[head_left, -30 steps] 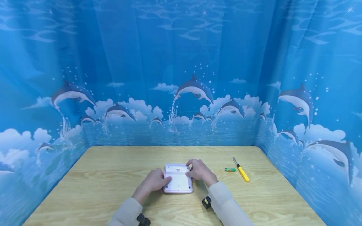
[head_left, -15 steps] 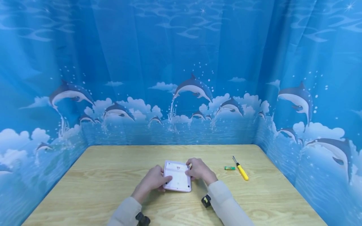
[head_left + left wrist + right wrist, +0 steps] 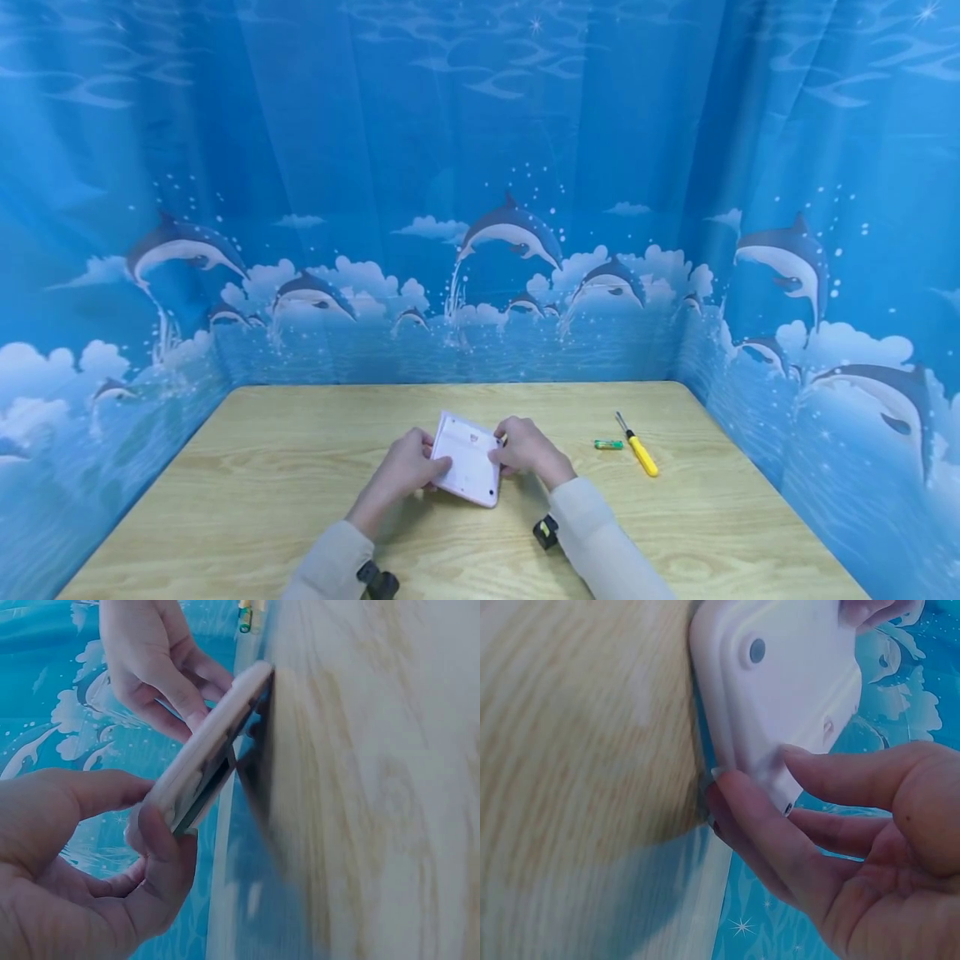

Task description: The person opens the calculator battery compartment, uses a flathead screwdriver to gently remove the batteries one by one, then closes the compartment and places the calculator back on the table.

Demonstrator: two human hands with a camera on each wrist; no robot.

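Observation:
A pale pink calculator (image 3: 467,462) is held back side up over the middle of the table, tilted with its left side raised. Small dark round feet show near its corners in the right wrist view. My left hand (image 3: 411,461) grips the left edge, thumb on the back and fingers beneath. On the opposite edge, my right hand (image 3: 527,450) pinches it the same way, its thumb (image 3: 840,776) lying over the back panel. Seen from the left wrist, the calculator's rim (image 3: 202,742) stands edge-on, and its dark underside faces the wood. Most of the key side is hidden.
To the right of the hands lie a small green battery (image 3: 608,445) and a screwdriver (image 3: 641,454) with a yellow handle. The wood-grain table (image 3: 300,500) reaches back to a blue dolphin-print curtain (image 3: 480,167), which also hangs along both sides.
The calculator, lying nearly level earlier, has been turned clockwise and tipped, its left side rising. Both hands keep their hold, the left moving slightly up with it. Battery and screwdriver stay put.

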